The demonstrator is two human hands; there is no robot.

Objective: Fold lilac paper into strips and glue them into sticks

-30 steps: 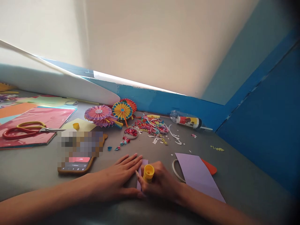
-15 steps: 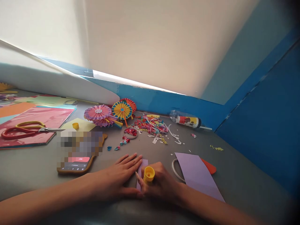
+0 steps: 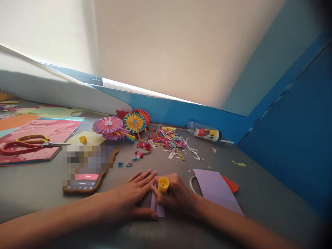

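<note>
My right hand [image 3: 175, 195] is closed around a yellow glue stick [image 3: 163, 185], held upright with its base up over a narrow purple paper strip [image 3: 159, 210]. The glue stick's lower end is hidden by the fingers. Flat beside it, my left hand [image 3: 138, 193] has its fingers stretched out, with fingertips and thumb at the strip's left edge. A larger purple sheet [image 3: 218, 190] lies to the right, partly under my right forearm. The yellow cap [image 3: 83, 139] sits on pale yellow paper at the left.
Red-and-yellow scissors [image 3: 28, 143] rest on a packet of coloured paper [image 3: 64, 126]. A phone [image 3: 88, 173] lies left of my hands. Pleated paper rosettes [image 3: 134, 121], paper scraps [image 3: 166, 138] and a glue bottle [image 3: 207, 134] are toward the blue wall. An orange piece [image 3: 230, 184] peeks from behind the purple sheet.
My right hand has moved the glue stick slightly away from me along the strip, uncovering the strip's near end. My left hand stays nearly in place.
</note>
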